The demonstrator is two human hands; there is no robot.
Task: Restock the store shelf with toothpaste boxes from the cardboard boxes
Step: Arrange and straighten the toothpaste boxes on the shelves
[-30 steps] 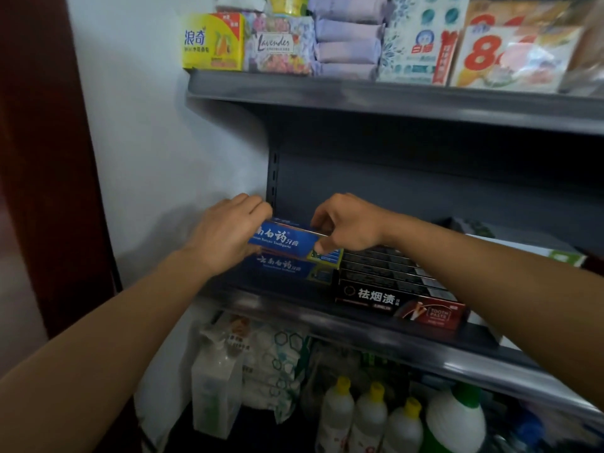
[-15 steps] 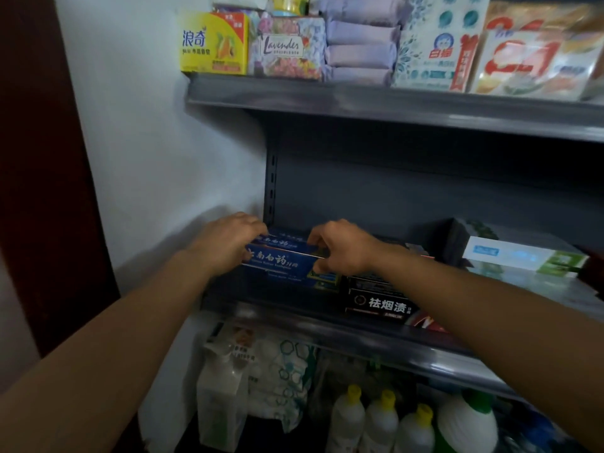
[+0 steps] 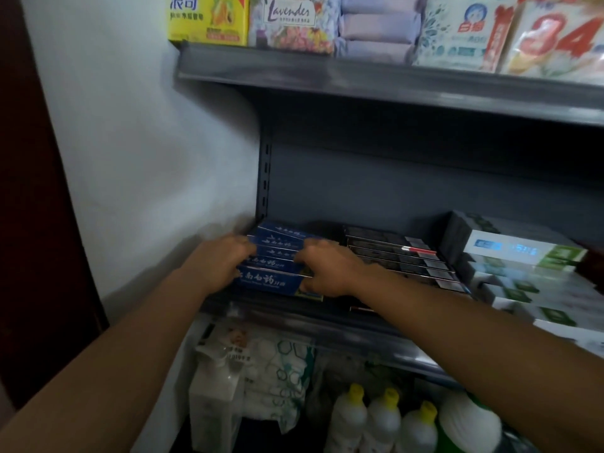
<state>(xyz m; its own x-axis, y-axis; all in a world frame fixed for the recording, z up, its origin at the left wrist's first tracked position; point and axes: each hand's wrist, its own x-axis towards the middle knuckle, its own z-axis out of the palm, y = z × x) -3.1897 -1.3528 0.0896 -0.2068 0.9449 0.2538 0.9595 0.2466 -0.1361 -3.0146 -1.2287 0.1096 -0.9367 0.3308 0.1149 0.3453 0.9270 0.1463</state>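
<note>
Several blue toothpaste boxes [image 3: 273, 256] lie in a row at the left end of the grey middle shelf [image 3: 327, 325]. My left hand [image 3: 217, 263] presses against the left ends of the front boxes. My right hand [image 3: 330, 271] rests on their right ends, fingers curled over the frontmost box. Both hands clamp the row between them. To the right of the blue boxes lie several black toothpaste boxes [image 3: 402, 259] and, further right, white and green toothpaste boxes [image 3: 523, 273]. No cardboard box is in view.
The upper shelf [image 3: 359, 83] carries a yellow soap pack [image 3: 207, 18], a lavender pack [image 3: 291, 22] and tissue packs. Below stand yellow-capped white bottles [image 3: 382, 423] and white bags [image 3: 248, 364]. A white wall [image 3: 137, 142] is at the left.
The blue box that both hands held above the row has come down and now lies at the front of the row. Both hands stay on its ends. The camera has moved closer.
</note>
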